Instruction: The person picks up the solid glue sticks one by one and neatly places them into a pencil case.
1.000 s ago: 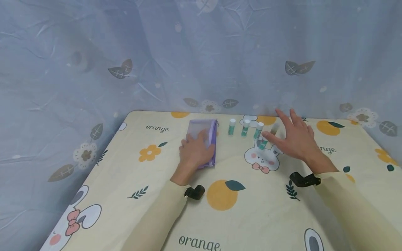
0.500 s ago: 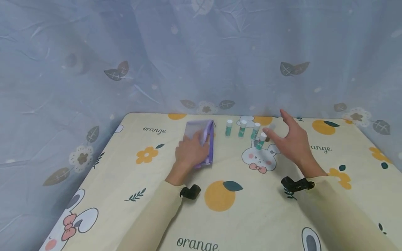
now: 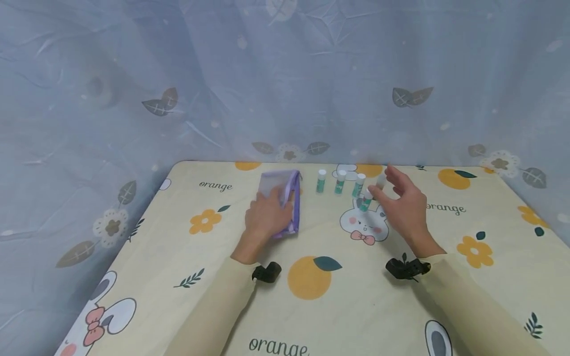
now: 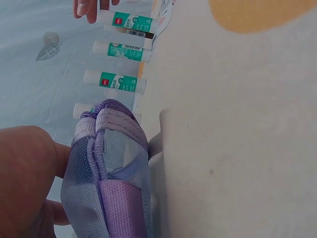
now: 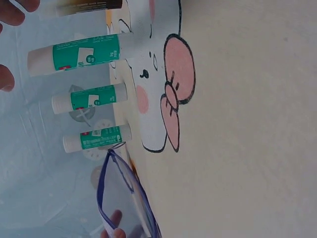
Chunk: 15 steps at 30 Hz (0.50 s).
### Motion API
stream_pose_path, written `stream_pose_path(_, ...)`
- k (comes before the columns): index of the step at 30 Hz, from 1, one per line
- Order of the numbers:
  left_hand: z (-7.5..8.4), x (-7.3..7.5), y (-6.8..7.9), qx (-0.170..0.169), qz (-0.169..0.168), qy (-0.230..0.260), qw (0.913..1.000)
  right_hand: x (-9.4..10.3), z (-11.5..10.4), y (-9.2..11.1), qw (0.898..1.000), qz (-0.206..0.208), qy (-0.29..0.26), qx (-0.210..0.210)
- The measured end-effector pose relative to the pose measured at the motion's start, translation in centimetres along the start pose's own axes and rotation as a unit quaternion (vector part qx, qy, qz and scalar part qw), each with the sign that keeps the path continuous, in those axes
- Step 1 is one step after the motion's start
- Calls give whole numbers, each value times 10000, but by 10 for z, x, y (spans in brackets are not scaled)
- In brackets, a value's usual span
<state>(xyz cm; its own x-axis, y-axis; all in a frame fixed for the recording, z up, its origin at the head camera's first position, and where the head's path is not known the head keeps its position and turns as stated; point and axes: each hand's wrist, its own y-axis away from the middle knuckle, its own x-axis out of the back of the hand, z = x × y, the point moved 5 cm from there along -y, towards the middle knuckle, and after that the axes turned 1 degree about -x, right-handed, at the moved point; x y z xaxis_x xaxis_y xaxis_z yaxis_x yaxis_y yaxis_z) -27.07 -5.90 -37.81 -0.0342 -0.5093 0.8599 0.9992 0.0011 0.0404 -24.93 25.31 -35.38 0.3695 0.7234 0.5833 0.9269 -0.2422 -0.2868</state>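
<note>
A pouch of pale mesh with purple edging lies toward the back of the table. My left hand rests on it, fingers spread over the mesh. To its right, glue sticks with white caps and green labels stand upright: a first, a second, a third, and a nearer one. Behind the nearer one is a pale-capped stick with a dark brown label. My right hand hovers by these two, thumb and fingers apart, thumb tip close to the nearer glue stick's cap.
The table wears a cream cloth printed with oranges, flowers and rabbits. A pale blue patterned curtain hangs just behind its back edge and along the left. Each wrist carries a black camera, such as the left one.
My right hand has moved left and lower toward the nearer glue stick, its fingers drawing closer together. My left hand stays on the pouch. The whole view has shifted slightly.
</note>
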Motion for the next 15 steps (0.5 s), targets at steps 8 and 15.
stream_pose_path(8, 1, -3, 1, 33, 3, 84, 10000, 1, 0, 4, 9996, 197, -183, -82)
stream_pose_path(15, 2, -1, 2, 49, -25, 62, 10000, -2, 1, 9, 9972, 356, -565, -343)
